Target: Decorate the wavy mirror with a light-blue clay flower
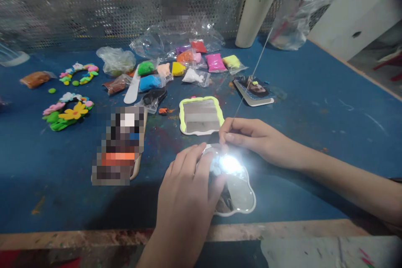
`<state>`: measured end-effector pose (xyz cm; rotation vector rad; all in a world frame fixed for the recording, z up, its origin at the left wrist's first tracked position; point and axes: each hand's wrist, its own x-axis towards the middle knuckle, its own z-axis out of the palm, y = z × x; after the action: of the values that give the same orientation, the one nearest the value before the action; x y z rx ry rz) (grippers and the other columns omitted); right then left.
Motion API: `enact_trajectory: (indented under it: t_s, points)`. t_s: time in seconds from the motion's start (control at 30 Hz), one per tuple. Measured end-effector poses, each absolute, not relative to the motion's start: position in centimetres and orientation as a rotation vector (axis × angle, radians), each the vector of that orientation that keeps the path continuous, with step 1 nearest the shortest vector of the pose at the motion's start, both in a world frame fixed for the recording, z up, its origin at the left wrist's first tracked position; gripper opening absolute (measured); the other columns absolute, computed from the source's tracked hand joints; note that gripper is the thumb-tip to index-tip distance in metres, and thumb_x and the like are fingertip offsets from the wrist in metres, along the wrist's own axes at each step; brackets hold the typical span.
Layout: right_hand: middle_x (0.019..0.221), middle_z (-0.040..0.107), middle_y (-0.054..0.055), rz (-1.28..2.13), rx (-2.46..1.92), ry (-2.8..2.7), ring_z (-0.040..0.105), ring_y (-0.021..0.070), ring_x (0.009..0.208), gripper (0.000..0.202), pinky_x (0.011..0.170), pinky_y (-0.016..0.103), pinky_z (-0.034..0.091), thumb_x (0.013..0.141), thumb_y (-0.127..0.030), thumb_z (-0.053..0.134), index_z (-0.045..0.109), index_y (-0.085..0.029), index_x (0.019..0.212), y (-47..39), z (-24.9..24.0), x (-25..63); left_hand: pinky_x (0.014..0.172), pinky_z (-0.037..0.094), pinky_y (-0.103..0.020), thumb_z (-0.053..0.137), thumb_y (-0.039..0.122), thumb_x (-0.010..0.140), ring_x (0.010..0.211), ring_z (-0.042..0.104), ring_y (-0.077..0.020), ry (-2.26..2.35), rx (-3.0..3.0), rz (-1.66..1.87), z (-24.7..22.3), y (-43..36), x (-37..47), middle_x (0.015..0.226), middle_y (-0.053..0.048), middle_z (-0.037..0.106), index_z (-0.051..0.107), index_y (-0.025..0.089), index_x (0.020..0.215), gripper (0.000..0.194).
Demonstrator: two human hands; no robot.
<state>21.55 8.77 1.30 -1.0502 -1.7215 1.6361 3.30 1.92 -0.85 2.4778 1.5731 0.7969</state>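
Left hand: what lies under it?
A white-rimmed mirror; its right part shows, with a bright glare near the top. The left hand covers its left part, so whatever is there cannot be seen.

Head view. My left hand (186,184) rests over the left side of a wavy-edged mirror (241,192), thumb and fingers around pale blue material (216,166) on it. My right hand (251,134) pinches a thin rod (256,64), which slants up and to the right. Glare hides part of the glass (detail there unreadable). Just beyond: a squarish mirror (201,115), its white rim partly covered in yellow. Left of it, a phone (122,146), pixelated; farther back, bagged coloured clay (150,83) on the blue table (314,134).
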Motion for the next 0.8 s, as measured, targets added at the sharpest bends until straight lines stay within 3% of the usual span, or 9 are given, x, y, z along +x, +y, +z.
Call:
enact_trajectory:
  t_s: [0.3,0.8]
  points:
    - [0.07,0.058,0.0,1.674,-1.029,-1.671,0.048,0.0103,0.059,0.021,0.055,0.024,0.041,0.09,-0.034,0.052,0.053,-0.018,0.077,8.73,1.09,21.7,0.08,0.055,-0.047,0.066,0.023,0.081,0.102,0.06,-0.0289,1.575,2.462,0.755,-0.67,1.98,3.38,0.114,-0.011,0.066,0.059,0.017,0.116,0.036]
    - [0.072,0.058,0.0,1.682,-1.053,-1.68,0.049,0.0108,0.062,0.019,0.057,0.025,0.04,0.091,-0.032,0.051,0.054,-0.018,0.079,8.6,1.31,21.46,0.078,0.055,-0.046,0.064,0.021,0.083,0.101,0.06,-0.0288,1.572,2.479,0.761,-0.63,1.85,3.32,0.115,-0.011,0.065,0.06,0.018,0.115,0.033]
